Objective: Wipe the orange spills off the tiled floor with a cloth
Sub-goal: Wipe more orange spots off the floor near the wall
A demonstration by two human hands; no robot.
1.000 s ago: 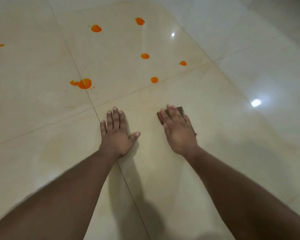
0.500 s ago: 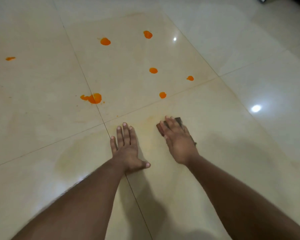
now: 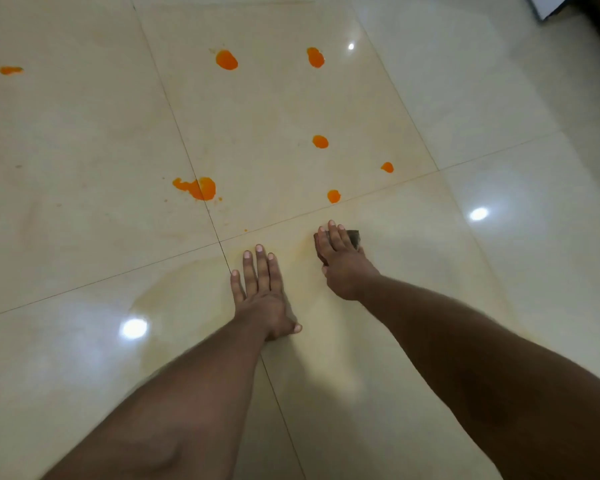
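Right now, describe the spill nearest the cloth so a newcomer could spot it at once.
Find the right hand pressing a dark cloth on the floor. Just beyond its fingertips a grout line crosses; the spill sits just past that line. It is a small round orange dot, the lowest of the dots on its tile, unlike the big smeared blotch to its left.

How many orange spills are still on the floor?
7. Far left; top middle; top right; the biggest, across a tile joint; centre; small right one; nearest the cloth. Tiny specks excluded; more may lie out of view.
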